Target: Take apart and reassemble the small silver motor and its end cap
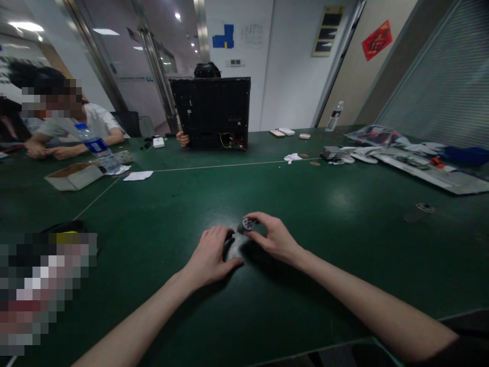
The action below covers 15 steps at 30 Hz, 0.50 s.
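Just below the frame's centre, the left hand (pixel 214 252) grips a pale lump (pixel 236 247) low over the worktop (pixel 171 204), apparently to steady it; the right hand (pixel 273 234) pinches a dark wheel (pixel 247 224) by its rim, seemingly leaving its face clear.

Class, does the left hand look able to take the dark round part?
Probably not: the right hand holds the dark round part, and the left hand is curled around a pale grey piece.
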Each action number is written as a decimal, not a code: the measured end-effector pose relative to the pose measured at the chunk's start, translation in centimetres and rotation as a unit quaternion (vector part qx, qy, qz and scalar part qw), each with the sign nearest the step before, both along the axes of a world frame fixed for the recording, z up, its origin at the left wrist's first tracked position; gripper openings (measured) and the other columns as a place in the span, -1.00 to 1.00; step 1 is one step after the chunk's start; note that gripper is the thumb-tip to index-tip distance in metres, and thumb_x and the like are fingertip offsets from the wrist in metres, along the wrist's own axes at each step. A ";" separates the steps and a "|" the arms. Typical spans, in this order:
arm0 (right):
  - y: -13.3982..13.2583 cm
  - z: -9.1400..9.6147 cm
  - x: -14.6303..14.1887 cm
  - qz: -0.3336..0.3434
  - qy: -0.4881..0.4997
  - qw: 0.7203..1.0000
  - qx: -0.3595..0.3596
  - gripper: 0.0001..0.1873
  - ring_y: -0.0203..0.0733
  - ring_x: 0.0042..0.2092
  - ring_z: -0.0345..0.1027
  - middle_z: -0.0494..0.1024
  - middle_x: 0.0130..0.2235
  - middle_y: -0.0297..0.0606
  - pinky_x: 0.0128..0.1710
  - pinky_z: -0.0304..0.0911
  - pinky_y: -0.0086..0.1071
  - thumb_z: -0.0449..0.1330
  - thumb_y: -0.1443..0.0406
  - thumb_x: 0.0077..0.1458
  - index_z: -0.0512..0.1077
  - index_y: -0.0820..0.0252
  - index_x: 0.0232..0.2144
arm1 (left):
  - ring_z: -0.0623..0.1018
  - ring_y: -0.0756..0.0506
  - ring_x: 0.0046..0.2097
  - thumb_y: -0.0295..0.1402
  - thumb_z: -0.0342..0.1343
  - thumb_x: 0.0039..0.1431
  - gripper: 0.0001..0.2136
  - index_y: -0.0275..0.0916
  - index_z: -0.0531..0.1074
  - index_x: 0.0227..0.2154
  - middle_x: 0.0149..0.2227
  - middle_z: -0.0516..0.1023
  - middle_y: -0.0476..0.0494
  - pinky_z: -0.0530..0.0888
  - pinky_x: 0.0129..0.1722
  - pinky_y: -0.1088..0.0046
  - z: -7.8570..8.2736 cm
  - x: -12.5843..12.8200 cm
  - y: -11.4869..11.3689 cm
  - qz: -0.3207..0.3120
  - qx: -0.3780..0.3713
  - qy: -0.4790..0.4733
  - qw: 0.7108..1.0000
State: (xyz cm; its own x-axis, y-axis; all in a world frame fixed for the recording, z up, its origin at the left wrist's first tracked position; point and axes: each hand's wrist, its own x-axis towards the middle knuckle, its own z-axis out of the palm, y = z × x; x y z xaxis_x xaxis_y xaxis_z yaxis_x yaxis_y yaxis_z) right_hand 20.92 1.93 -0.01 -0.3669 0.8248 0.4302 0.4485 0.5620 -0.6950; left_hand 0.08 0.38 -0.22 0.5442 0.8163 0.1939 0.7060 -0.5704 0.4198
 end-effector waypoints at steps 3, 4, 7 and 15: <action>2.7 1.8 4.1 -0.119 0.029 0.992 0.042 -0.76 -0.19 -0.19 0.37 0.50 -0.20 -0.20 -0.12 0.24 -0.28 0.14 0.24 0.10 0.36 0.20 -0.16 | 0.40 -0.26 -0.05 -0.09 0.23 -0.04 -0.51 -0.22 0.29 -0.08 -0.09 0.41 -0.21 0.31 -0.03 0.11 0.1 -0.1 -0.1 0.012 -0.009 0.003 1.000; 3.9 2.3 6.2 -0.176 0.031 0.982 0.061 -0.75 -0.19 -0.19 0.37 0.49 -0.20 -0.18 -0.13 0.24 -0.29 0.14 0.23 0.10 0.36 0.20 -0.16 | 0.40 -0.26 -0.05 -0.08 0.22 -0.03 -0.51 -0.21 0.29 -0.08 -0.08 0.41 -0.20 0.31 -0.02 0.11 0.1 -0.2 -0.1 0.013 -0.010 0.004 1.000; 6.9 2.9 13.9 -0.391 0.003 0.916 0.093 -0.67 -0.20 -0.21 0.37 0.48 -0.16 -0.12 -0.20 0.23 -0.36 0.16 0.22 0.08 0.35 0.22 -0.10 | 0.40 -0.24 -0.05 -0.08 0.22 -0.02 -0.51 -0.21 0.28 -0.08 -0.09 0.41 -0.18 0.32 -0.02 0.13 0.2 -0.3 -0.2 0.013 -0.008 0.004 1.000; 7.0 -0.5 30.9 -0.662 -0.063 0.746 0.033 -0.55 -0.03 -0.28 0.31 0.45 -0.27 0.25 -0.32 0.10 -0.23 0.22 0.39 -0.05 0.33 0.55 -0.09 | 0.39 -0.25 -0.04 -0.08 0.21 -0.01 -0.52 -0.21 0.28 -0.08 -0.08 0.40 -0.18 0.31 -0.01 0.12 0.3 -0.5 -0.2 0.008 -0.013 0.004 1.000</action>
